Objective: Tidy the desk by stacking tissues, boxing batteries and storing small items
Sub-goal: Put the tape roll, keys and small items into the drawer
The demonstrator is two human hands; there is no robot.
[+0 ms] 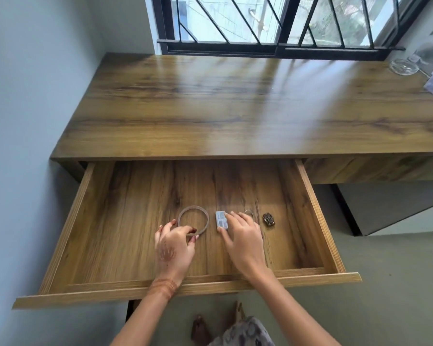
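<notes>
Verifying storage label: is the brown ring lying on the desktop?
No, the brown ring lies inside the open drawer beside the small white box, its near edge held by the left hand.

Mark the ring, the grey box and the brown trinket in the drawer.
ring [207, 220]: head view, right side of its band.
grey box [220, 218]: head view, middle of its top face.
brown trinket [268, 219]: head view, its middle.

legible text: none | small grey box [221, 219] in drawer [185, 287]: printed label, too blurred to read | brands, numbers: none readable
</notes>
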